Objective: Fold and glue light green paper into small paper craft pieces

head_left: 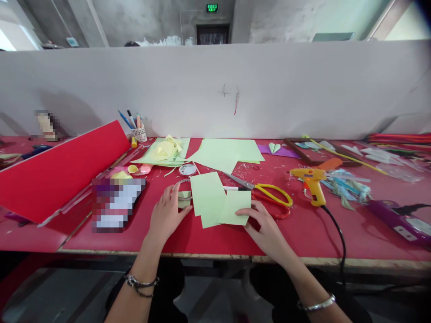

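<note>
My left hand [167, 213] curls around the left side of a clear ring-shaped roll [184, 183], fingers on its edge and thumb below. A small green paper piece [184, 200] shows within the roll's outline. My right hand [264, 224] pinches the right edge of a small light green paper square [235, 207], fingers on top and thumb beneath. This square overlaps larger light green sheets [208, 193] lying between my hands. Behind them, partly covered, are a white pen [232, 189] and scissors [269, 192] with yellow handles. Red handles [281, 214] lie under the yellow ones.
A yellow glue gun [311, 181] with a black cord stands to the right, near a purple device [397, 220]. At left lie a phone [119, 204] and a tilted red board [67, 170]. Green sheets [232, 152] and a pen cup [138, 133] are along the white partition [208, 89].
</note>
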`<state>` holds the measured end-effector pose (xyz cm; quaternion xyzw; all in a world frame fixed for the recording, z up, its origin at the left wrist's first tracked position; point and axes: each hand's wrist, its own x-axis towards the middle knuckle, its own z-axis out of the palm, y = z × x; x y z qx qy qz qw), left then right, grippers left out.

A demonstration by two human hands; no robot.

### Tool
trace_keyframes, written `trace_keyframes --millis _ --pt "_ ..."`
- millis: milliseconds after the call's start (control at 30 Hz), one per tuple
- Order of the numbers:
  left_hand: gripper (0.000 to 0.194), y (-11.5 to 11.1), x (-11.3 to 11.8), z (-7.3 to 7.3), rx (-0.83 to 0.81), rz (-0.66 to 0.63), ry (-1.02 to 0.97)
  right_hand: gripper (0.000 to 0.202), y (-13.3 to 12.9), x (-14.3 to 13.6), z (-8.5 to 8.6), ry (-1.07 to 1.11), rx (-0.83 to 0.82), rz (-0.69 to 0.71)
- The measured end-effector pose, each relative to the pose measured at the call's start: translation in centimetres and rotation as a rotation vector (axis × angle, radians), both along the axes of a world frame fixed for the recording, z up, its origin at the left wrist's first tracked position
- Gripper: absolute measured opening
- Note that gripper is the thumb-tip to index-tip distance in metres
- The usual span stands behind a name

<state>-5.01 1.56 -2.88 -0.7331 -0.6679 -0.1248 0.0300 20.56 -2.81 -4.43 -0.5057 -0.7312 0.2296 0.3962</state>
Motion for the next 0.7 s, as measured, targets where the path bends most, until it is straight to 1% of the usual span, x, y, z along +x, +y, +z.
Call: trace_keyframes --millis 133,233,300,400,467,600,633,700 --pt "0.05 0.1 -0.2 0.2 0.052 0.023 0.043 0.029 -0.1 -0.1 0.3 0.01 -0.025 0.013" --pt "0.039 0.2 -0.6 0.2 0.061 -0.005 0.072 0.026 -0.1 0.0 0.3 0.003 0.002 -0.024" --pt "0.037 0.2 -0.8 0.1 0.091 -0.037 0.079 0.024 -0.1 0.1 0.2 -0.001 0.03 -0.053" --pt "0.042 0.0 -0.6 0.2 0.144 -0.099 0.049 0.024 -0.1 0.2 0.0 -0.027 0.044 -0.073" --pt "0.046 -0.2 -0.1 0.5 0.136 -0.198 0.004 0.026 -0.1 0.2 0.1 -0.059 0.041 -0.076" --pt "0.041 -1.0 1.8 1.1 -0.004 -0.53 -0.082 0.028 -0.1 0.2 0.4 -0.082 0.018 -0.071" --pt "0.041 -1.1 2.3 1.2 -0.039 -0.582 -0.09 0.027 -0.1 0.3 0.5 -0.091 0.011 -0.061" --pt "0.044 -1.4 3.3 1.2 -0.089 -0.637 -0.104 0.026 -0.1 0.4 0.7 -0.122 -0.005 -0.012"
